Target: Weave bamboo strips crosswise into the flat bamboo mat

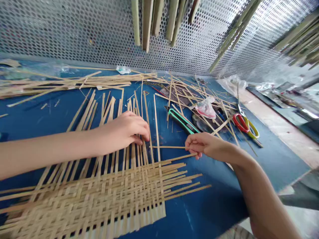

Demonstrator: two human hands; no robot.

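Note:
A partly woven mat of pale bamboo strips [99, 199] lies on the blue tabletop, with loose strip ends fanning out at its far side and right side. My left hand [133, 127] is over the upright strips, its fingers curled and pinched about some of them near the right part of the fan. To the right, my right hand [201, 144] is closed on the end of a thin bamboo strip [170, 147]. That strip runs leftward, crossing the rightmost upright strips just beyond the woven edge.
Just beyond my right hand lies a green-and-black utility knife [183, 121]. Scissors with red and yellow handles [245, 125] rest farther right. Loose bamboo strips [117, 79] and a crumpled plastic bag [206, 108] lie toward the perforated metal panel [99, 33].

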